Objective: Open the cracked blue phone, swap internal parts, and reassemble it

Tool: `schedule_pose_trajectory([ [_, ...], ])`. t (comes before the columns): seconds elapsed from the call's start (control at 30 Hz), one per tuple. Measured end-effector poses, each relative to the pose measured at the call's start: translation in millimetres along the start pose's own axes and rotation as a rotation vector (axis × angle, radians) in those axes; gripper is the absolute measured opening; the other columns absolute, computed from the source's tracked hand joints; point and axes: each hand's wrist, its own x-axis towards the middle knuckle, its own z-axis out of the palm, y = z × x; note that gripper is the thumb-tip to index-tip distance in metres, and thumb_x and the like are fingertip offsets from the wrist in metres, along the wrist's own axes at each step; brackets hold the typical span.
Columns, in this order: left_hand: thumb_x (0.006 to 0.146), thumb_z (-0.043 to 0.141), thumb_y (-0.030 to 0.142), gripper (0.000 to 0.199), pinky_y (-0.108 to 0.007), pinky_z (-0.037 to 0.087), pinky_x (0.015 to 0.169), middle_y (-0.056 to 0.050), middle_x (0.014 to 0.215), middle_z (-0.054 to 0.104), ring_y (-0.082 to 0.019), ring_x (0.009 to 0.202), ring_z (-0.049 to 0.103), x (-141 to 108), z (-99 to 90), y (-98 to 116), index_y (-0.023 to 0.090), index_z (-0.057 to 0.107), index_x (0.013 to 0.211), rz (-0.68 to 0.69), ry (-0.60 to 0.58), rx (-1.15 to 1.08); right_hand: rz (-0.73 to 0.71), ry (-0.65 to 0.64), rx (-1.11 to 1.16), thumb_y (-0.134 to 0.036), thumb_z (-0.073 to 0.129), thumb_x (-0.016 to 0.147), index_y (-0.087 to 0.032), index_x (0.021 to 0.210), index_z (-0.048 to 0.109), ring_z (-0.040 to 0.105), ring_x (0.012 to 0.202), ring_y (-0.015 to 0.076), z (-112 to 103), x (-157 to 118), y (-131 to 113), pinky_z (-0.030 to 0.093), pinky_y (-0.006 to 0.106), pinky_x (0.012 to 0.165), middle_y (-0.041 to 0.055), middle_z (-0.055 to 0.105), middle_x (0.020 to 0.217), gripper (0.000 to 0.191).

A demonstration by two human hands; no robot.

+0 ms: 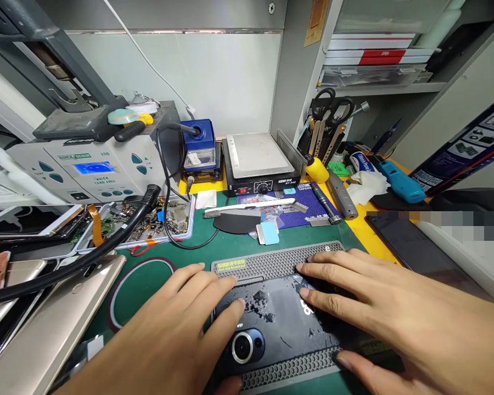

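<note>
A dark smartphone (pixel 286 310), back side up, lies across a grey honeycomb anti-slip pad (pixel 267 265). Its back has a round camera lens (pixel 242 347) at the left end and peeled, blackened patches of residue. My left hand (pixel 177 323) spans the phone's left end, fingers stretched and apart, with the thumb partly hidden near the lower edge. My right hand (pixel 379 307) reaches over the right part of the phone, its fingers extended onto the back and the thumb beside the near edge. That hand covers much of the phone's right end.
At the left stand a rework station (pixel 94 170) with a black hose (pixel 119 241), several phones (pixel 61 323) and a tray of circuit boards (pixel 177 219). A heating plate (pixel 259 156), white brush (pixel 251 205), screwdriver (pixel 325 203) and scissors (pixel 331 107) are farther back. Tape (pixel 114 307) lies left.
</note>
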Motion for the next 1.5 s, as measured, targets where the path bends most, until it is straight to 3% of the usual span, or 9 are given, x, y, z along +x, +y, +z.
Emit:
schedule_pose_trajectory([
  [0.13, 0.080, 0.069, 0.050, 0.043, -0.045, 0.052, 0.082, -0.009, 0.116, 0.076, -0.032, 0.098, 0.068, 1.9, -0.3, -1.2, 0.024, 0.073, 0.114, 0.011, -0.071, -0.025, 0.022, -0.056, -0.031, -0.039, 0.066, 0.088, -0.030, 0.142, 0.058, 0.059, 0.124, 0.0287, -3.2, -0.3, 1.2, 0.060, 0.034, 0.085, 0.0062, 0.049, 0.149, 0.055],
  [0.33, 0.077, 0.069, 0.038, 0.049, -0.043, 0.050, 0.082, -0.009, 0.116, 0.075, -0.032, 0.100, 0.066, 12.0, 1.4, 1.0, 0.026, 0.070, 0.125, -0.016, -0.087, 0.004, 0.072, -0.091, 0.001, -0.041, 0.061, 0.094, -0.028, 0.140, 0.060, 0.061, 0.117, 0.0281, -7.4, 2.9, -0.3, 0.061, 0.035, 0.081, 0.0111, 0.049, 0.146, 0.048],
  [0.5, 0.072, 0.070, 0.046, 0.056, -0.043, 0.047, 0.075, -0.010, 0.107, 0.074, -0.033, 0.093, 0.063, 13.4, 16.5, -0.4, 0.027, 0.070, 0.124, 0.045, -0.029, 0.034, 0.120, -0.094, 0.008, -0.043, 0.059, 0.096, -0.028, 0.137, 0.064, 0.061, 0.118, 0.0272, -7.5, -0.7, 2.0, 0.062, 0.035, 0.085, 0.0108, 0.052, 0.142, 0.044],
  [0.67, 0.074, 0.065, 0.059, 0.061, -0.045, 0.044, 0.081, -0.011, 0.108, 0.071, -0.034, 0.096, 0.060, 6.4, 30.4, -2.8, 0.028, 0.067, 0.125, 0.057, 0.053, 0.033, 0.145, -0.059, 0.011, -0.045, 0.064, 0.094, -0.026, 0.137, 0.064, 0.059, 0.123, 0.0263, -5.7, -9.8, 8.8, 0.059, 0.037, 0.096, 0.0088, 0.053, 0.141, 0.047],
  [0.83, 0.082, 0.063, 0.041, 0.044, -0.041, 0.042, 0.083, -0.007, 0.106, 0.071, -0.030, 0.095, 0.061, 4.8, 34.5, -3.8, 0.030, 0.066, 0.125, 0.046, 0.112, 0.040, 0.158, -0.063, 0.021, -0.048, 0.063, 0.095, -0.026, 0.136, 0.064, 0.058, 0.123, 0.0262, -5.2, -11.2, 12.5, 0.059, 0.039, 0.096, 0.0071, 0.057, 0.137, 0.047],
  [1.07, 0.084, 0.066, 0.042, 0.046, -0.044, 0.049, 0.096, -0.010, 0.114, 0.071, -0.032, 0.108, 0.062, 22.4, 27.2, -0.5, 0.027, 0.066, 0.127, -0.080, 0.067, -0.072, 0.162, -0.150, -0.020, -0.051, 0.056, 0.100, -0.029, 0.146, 0.050, 0.052, 0.129, 0.0258, -0.9, -14.3, 14.7, 0.055, 0.042, 0.101, 0.0062, 0.050, 0.143, 0.052],
  [1.2, 0.084, 0.067, 0.042, 0.044, -0.045, 0.050, 0.099, -0.010, 0.119, 0.069, -0.033, 0.113, 0.061, 30.4, 20.0, 4.6, 0.028, 0.067, 0.126, -0.111, 0.065, -0.093, 0.194, -0.140, 0.001, -0.048, 0.052, 0.101, -0.025, 0.144, 0.052, 0.050, 0.128, 0.0295, -3.0, -10.3, 10.6, 0.053, 0.045, 0.098, 0.0096, 0.048, 0.143, 0.048],
  [1.4, 0.085, 0.067, 0.045, 0.044, -0.046, 0.052, 0.088, -0.009, 0.122, 0.068, -0.032, 0.106, 0.062, 12.8, 15.5, 11.4, 0.029, 0.066, 0.126, -0.118, -0.010, -0.047, 0.361, -0.287, 0.235, -0.049, 0.061, 0.097, -0.033, 0.136, 0.053, 0.049, 0.122, 0.0232, -9.8, 1.1, 17.4, 0.048, 0.041, 0.102, 0.0030, 0.049, 0.134, 0.043],
  [1.5, 0.086, 0.065, 0.048, 0.044, -0.048, 0.053, 0.080, -0.009, 0.122, 0.068, -0.032, 0.100, 0.064, 6.8, 15.1, 11.7, 0.029, 0.065, 0.126, -0.122, -0.061, 0.005, 0.385, -0.295, 0.264, -0.047, 0.063, 0.095, -0.032, 0.139, 0.051, 0.048, 0.124, 0.0223, -9.8, 2.6, 21.8, 0.045, 0.040, 0.106, 0.0028, 0.049, 0.134, 0.048],
])
